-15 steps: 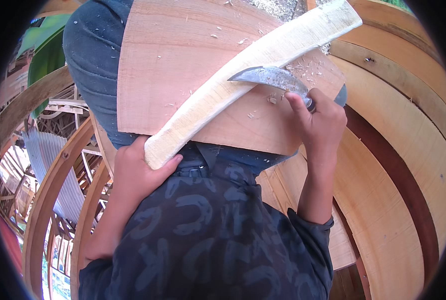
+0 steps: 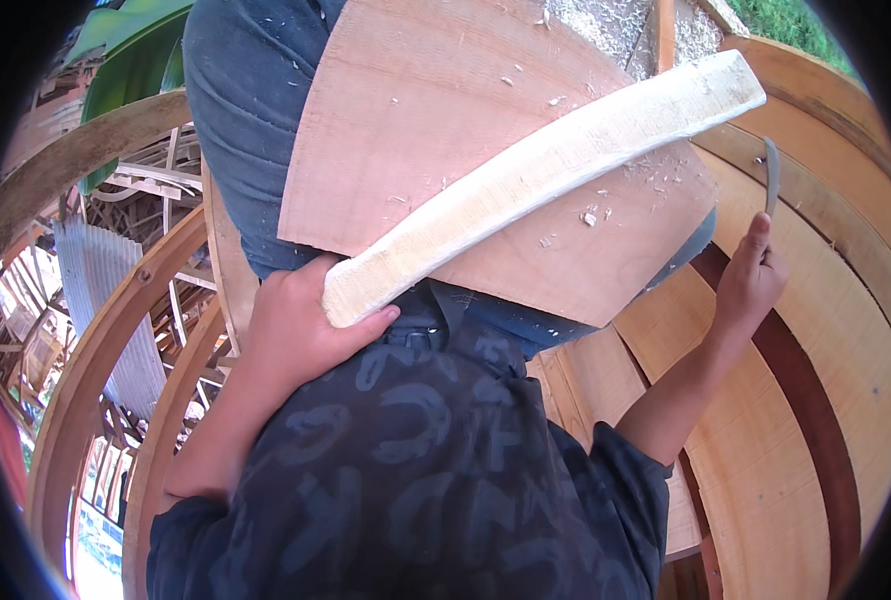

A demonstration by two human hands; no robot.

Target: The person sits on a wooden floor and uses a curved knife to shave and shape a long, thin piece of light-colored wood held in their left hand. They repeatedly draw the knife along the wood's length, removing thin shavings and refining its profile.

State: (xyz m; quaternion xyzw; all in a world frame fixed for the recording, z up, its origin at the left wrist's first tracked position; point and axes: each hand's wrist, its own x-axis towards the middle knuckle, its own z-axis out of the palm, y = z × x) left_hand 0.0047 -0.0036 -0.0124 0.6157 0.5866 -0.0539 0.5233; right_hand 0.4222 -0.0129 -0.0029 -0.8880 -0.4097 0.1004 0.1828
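The left hand [image 2: 291, 325] is gripping the near end of a long, pale, curved wooden piece [image 2: 546, 180]. Its fingers [image 2: 366, 328] are wrapping under and around that blunt end, the thumb side lying along the upper edge, so they are pressed closed on the wood. From those fingers the piece is running up and away to the right, its far end reaching past the edge of a broad reddish wooden board [image 2: 436, 130] that is lying beneath it across the person's lap. Pale shavings [image 2: 591, 215] are sitting on the board just beside the curved piece, well up and to the right of the left fingers.

The right hand [image 2: 751, 285] is raised off to the right, well apart from the curved piece and clear of the board's edge. Its fingers are curled together around the handle of a thin curved blade [image 2: 772, 175], which is standing upright above them, seen nearly edge-on. The handle itself is hidden inside the grip.

Below and behind the right fingers, curved planks [image 2: 846, 330] of light and dark wood are sweeping down the right side. To the left of the left fingers, bent wooden ribs [image 2: 96, 350] are arching over a cluttered ground far below. The person is wearing blue trousers [image 2: 241, 110] and a dark patterned shirt [image 2: 416, 480].
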